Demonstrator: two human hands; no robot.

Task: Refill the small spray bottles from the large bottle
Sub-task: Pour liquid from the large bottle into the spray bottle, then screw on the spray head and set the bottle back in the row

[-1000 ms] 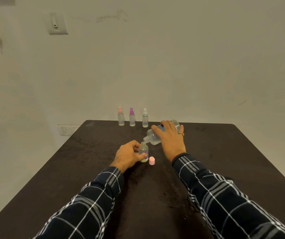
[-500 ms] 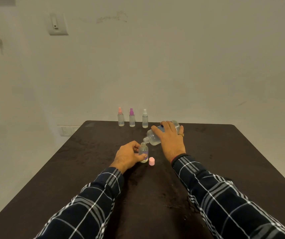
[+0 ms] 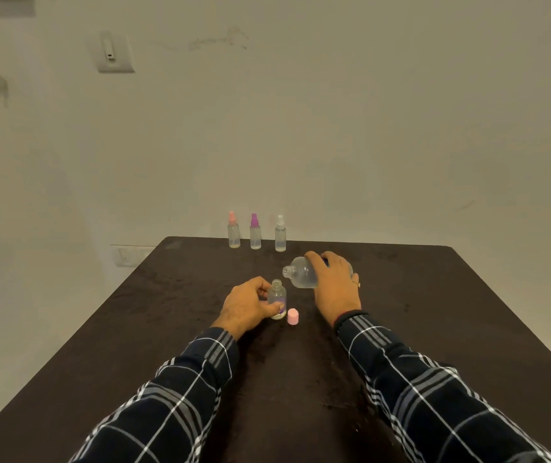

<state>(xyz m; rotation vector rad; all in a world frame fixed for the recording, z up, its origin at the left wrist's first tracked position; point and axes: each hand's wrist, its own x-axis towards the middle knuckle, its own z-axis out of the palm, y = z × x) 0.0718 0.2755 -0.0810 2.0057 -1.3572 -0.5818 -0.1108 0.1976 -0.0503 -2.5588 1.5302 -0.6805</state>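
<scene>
The left hand [image 3: 247, 305] rests low on the table [image 3: 434, 329]. Its fingers and thumb are curled round the lower body of the small open bottle [image 3: 277, 297], which stands upright with its threaded neck bare. The plaid sleeve runs back toward the near edge.

The right hand [image 3: 335, 289] reaches in from the near right, wrist raised. It grips the large bottle [image 3: 300, 277] from above, with its fingers wrapped over the far side. A ring [image 3: 357, 284] shows on one finger. The large bottle is tipped onto its side, lifted off the table, with its open mouth pointing left.

Both hands work near the middle of the table. Its left and right edges are well apart from them, with broad dark tabletop running out on either side. The far edge meets the wall. Along that edge, left of centre, three capped spray bottles stand in a row, well beyond the hands: pink-topped [image 3: 234, 233], purple-topped [image 3: 255, 235] and white-topped [image 3: 280, 237].

The large bottle's mouth is just above and to the right of the small bottle's neck, close to it but not touching. A pink cap [image 3: 293, 317] stands on the table just right of the small bottle's base, between the two hands and nearer than the large bottle.
</scene>
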